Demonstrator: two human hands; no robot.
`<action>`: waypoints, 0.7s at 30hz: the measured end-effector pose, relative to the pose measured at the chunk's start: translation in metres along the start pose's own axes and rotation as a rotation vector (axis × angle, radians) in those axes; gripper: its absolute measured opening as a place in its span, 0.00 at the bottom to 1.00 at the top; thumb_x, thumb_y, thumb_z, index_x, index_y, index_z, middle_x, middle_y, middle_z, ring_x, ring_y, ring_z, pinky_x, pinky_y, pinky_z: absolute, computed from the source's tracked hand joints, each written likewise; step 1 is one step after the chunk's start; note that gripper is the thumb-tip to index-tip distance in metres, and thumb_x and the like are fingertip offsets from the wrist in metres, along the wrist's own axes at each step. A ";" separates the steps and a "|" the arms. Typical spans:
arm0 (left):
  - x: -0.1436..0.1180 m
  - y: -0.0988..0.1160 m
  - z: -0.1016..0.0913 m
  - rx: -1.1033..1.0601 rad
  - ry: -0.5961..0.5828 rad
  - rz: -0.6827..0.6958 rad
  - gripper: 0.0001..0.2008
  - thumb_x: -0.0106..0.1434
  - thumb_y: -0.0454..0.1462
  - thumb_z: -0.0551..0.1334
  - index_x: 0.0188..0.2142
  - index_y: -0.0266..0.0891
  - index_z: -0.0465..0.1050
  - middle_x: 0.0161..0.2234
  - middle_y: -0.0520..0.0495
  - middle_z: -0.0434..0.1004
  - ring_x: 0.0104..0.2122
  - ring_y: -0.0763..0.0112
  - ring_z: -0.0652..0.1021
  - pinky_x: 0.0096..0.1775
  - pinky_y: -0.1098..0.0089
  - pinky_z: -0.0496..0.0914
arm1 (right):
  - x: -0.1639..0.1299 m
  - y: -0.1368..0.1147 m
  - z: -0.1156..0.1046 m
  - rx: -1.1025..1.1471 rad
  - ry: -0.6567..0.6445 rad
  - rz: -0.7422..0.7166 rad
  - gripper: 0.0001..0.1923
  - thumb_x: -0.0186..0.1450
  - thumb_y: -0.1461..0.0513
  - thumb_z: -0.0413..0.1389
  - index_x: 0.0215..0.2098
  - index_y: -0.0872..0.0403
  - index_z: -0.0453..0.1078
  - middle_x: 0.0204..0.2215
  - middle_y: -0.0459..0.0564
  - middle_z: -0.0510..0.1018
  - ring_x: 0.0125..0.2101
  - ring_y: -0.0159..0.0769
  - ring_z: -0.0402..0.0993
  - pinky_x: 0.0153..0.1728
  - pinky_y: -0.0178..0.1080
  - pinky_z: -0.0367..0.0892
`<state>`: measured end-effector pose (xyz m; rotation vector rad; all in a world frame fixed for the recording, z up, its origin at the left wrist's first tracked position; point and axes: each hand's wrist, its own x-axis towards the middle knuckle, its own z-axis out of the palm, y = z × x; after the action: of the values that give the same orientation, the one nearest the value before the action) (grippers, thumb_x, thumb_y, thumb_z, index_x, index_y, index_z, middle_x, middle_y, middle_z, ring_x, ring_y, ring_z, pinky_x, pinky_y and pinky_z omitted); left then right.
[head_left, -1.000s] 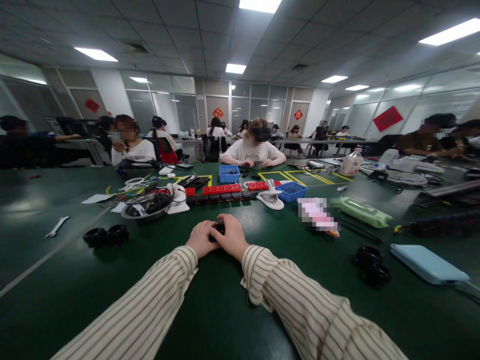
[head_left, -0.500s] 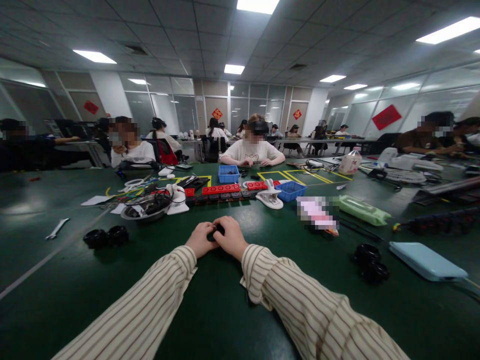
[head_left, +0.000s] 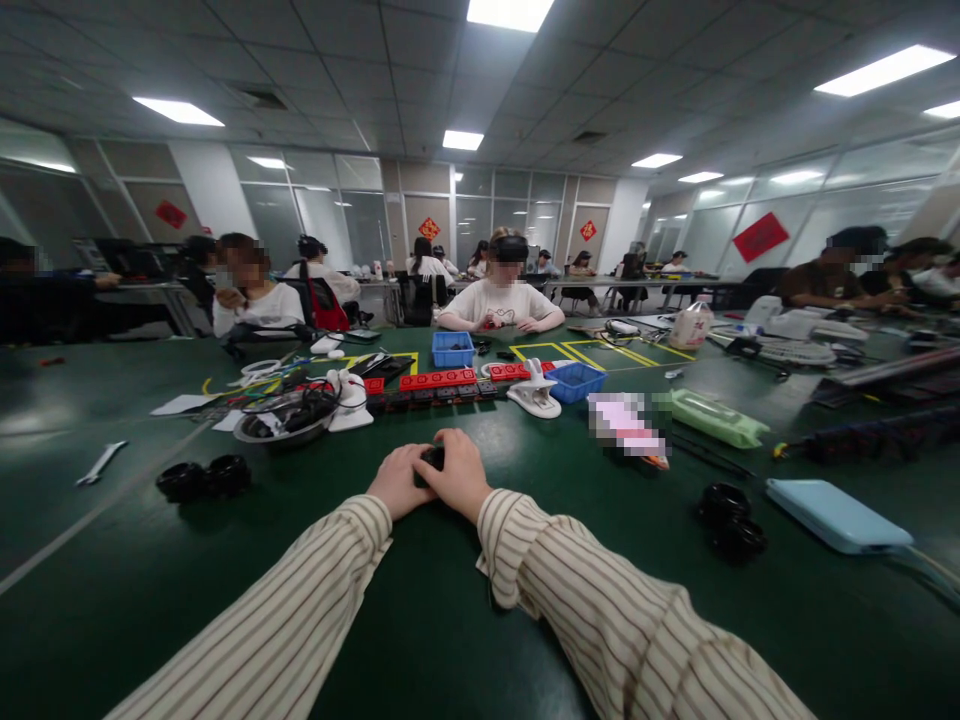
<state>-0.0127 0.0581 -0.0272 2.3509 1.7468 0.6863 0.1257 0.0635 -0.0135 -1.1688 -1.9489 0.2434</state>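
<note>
My left hand (head_left: 400, 484) and my right hand (head_left: 463, 476) meet over the middle of the green table (head_left: 442, 610). Between them is a small black part (head_left: 433, 459), mostly covered by my fingers, so its kind does not show. Both hands are closed around it, with the right thumb and fingers curved over its near side. To the left lies a pair of black ring-shaped pieces (head_left: 204, 478), and a similar black pair (head_left: 732, 522) is on the right.
Beyond my hands stand red and black power strips (head_left: 439, 381), a white clip stand (head_left: 535, 392), blue bins (head_left: 453, 349) and a metal bowl (head_left: 289, 428) of cables. A wrench (head_left: 103, 463) lies left, a light-blue power bank (head_left: 838, 514) right. A co-worker (head_left: 501, 290) sits opposite.
The view has turned slightly right, so the table things sit a little further left. My hands stay together around the black part, the right fingers shifted slightly over it.
</note>
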 end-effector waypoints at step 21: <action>0.005 -0.006 0.000 -0.041 -0.041 0.119 0.17 0.50 0.43 0.62 0.38 0.36 0.72 0.45 0.41 0.71 0.47 0.56 0.69 0.51 0.60 0.62 | 0.001 0.004 -0.004 0.149 -0.125 -0.144 0.12 0.56 0.68 0.53 0.39 0.54 0.67 0.34 0.46 0.73 0.37 0.35 0.67 0.42 0.37 0.60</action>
<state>-0.0174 0.0644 -0.0281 2.4390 1.5711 0.6785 0.1308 0.0659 -0.0127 -0.9322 -2.0748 0.3865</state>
